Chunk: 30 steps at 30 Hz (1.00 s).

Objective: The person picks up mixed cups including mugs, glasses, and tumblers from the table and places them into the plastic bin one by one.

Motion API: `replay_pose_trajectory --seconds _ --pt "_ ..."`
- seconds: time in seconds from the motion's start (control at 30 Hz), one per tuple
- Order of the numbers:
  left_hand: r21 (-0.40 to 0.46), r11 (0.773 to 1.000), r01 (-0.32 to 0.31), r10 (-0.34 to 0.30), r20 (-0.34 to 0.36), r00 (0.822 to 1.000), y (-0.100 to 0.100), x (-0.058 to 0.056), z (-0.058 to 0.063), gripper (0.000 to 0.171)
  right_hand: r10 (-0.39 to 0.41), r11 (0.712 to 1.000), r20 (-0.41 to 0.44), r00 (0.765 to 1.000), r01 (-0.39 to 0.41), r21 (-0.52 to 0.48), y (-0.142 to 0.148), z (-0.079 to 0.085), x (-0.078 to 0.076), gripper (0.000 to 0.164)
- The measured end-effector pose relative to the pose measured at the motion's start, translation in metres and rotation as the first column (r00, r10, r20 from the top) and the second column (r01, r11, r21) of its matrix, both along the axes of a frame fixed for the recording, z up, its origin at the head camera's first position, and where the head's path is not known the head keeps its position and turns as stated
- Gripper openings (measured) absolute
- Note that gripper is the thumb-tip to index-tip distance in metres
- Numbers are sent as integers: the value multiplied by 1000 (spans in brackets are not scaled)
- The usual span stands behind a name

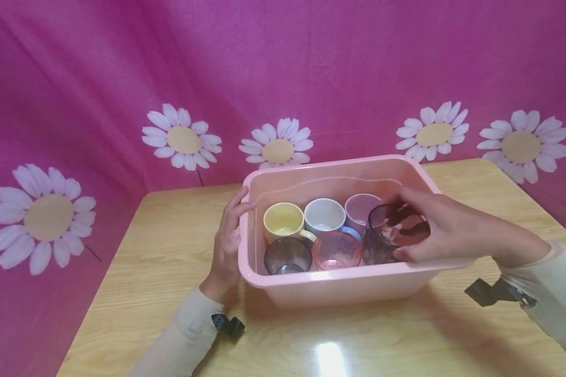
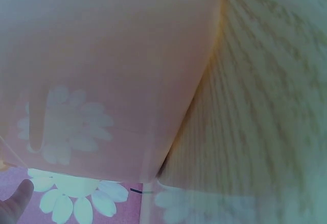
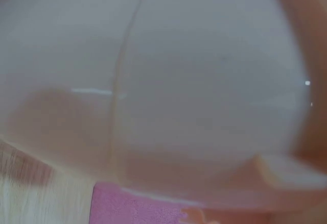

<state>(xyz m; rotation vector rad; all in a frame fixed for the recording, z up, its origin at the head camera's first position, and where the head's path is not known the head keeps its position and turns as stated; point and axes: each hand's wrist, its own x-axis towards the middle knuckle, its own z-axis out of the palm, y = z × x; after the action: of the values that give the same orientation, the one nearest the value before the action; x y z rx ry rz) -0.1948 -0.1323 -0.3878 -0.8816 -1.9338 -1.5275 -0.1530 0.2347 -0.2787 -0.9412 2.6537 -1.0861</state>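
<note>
In the head view my right hand (image 1: 434, 225) grips a dark purple see-through glass (image 1: 378, 243) in the right end of a pink plastic tub (image 1: 339, 288). The thumb lies near the glass's front side, and the other fingers reach over its far rim. At the tub's left end my left hand (image 1: 226, 248) holds the rim, fingertips hooked over it. Inside stand a yellow mug (image 1: 283, 220), a white mug (image 1: 324, 214) with a blue handle and a pink cup (image 1: 360, 207) at the back. A dark grey glass (image 1: 287, 256) and a pinkish-red glass (image 1: 337, 251) stand in front.
The tub stands on a light wood-grain table (image 1: 170, 262). Behind the table hangs a magenta curtain (image 1: 358, 63) printed with white daisies. Both sleeves carry a black wrist mount. The tub's pale wall (image 2: 117, 55) fills much of the left wrist view.
</note>
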Motion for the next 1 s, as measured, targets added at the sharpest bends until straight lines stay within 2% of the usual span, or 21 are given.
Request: replay_pose_trajectory --seconds 0.23,0.63,0.77,1.0 --pt "9 1000 -2 2 10 1000 -2 2 0 55 26 999 1 1000 -26 -28 -2 -2 -2 67" --pt "-5 1000 -10 10 16 1000 -1 4 -1 54 35 999 -1 999 -35 -6 -7 -5 -7 65" --pt "-6 1000 -8 8 14 1000 0 4 -1 53 41 999 8 999 -41 22 -7 -6 -7 65" --pt "-16 1000 -9 10 21 1000 1 3 2 51 34 994 -66 997 -27 104 -9 -7 -9 67"
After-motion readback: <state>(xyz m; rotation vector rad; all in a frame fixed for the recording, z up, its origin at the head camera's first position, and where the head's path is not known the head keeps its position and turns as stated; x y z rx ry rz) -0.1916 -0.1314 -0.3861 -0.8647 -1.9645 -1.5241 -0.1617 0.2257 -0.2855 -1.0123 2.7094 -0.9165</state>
